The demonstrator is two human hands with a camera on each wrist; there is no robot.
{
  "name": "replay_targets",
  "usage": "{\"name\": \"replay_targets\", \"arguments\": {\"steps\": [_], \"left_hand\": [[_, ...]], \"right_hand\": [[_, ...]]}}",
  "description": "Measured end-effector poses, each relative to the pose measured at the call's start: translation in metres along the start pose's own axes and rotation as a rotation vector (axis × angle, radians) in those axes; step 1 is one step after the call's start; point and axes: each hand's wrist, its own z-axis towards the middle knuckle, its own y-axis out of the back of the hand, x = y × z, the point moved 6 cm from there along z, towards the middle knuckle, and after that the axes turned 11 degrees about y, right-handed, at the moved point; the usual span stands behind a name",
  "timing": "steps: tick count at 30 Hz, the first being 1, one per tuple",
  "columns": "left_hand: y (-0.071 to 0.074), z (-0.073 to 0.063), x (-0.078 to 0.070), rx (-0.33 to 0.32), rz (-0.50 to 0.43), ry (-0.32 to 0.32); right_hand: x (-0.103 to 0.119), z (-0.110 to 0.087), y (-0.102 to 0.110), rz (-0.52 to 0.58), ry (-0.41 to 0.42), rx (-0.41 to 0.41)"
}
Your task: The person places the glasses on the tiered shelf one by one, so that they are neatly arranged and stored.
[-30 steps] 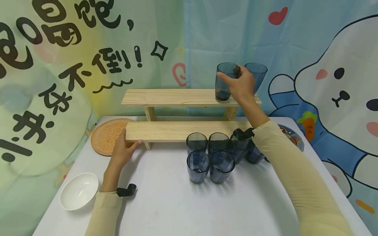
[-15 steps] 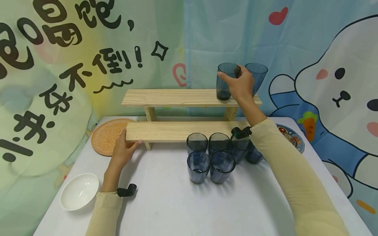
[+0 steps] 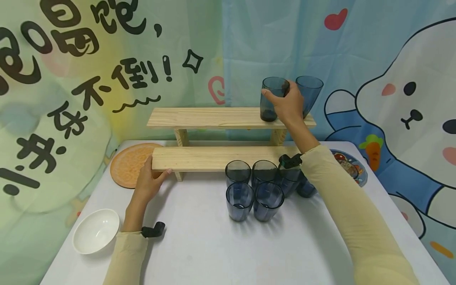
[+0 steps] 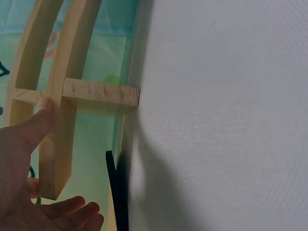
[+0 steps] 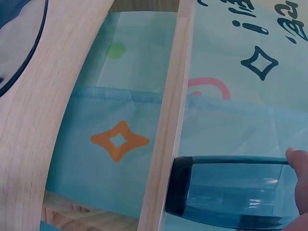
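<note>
At upper right I see the glass [image 3: 268, 106] upright on the upper shelf [image 3: 206, 116], the nearer right hand [image 3: 289, 103] pinching it near the rim; left of centre, the left hand [image 3: 147, 183] grips the lower shelf [image 3: 199, 159] by its end.

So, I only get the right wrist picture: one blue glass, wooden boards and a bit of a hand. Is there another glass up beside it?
Observer: Yes. In the head view, a second glass is on the upper shelf, to the right of the held glass.

Visitor: Neat! And what's the person's other hand doing?

Observer: The left hand grips the left end of the lower shelf.

Visitor: Any dishes about, besides glasses?

Observer: Yes, a white bowl sits on the table, to the left of the left forearm.
</note>
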Motion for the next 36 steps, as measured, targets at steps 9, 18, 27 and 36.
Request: {"name": "replay_targets", "arguments": {"steps": [9,18,27,36], "left_hand": [[-0.001,-0.001,-0.001,0.001,0.000,-0.011],[-0.002,0.000,-0.001,0.004,0.007,-0.005],[0.000,-0.002,-0.001,0.004,0.011,0.000],[0.000,-0.003,-0.002,0.001,0.004,0.005]], "right_hand": [[0.003,-0.008,0.003,-0.073,-0.019,0.132],[0.025,-0.037,0.029,-0.163,0.013,0.258],[0.033,-0.103,0.056,0.104,0.177,0.123],[0.004,-0.178,0.047,0.267,0.164,0.134]]}}
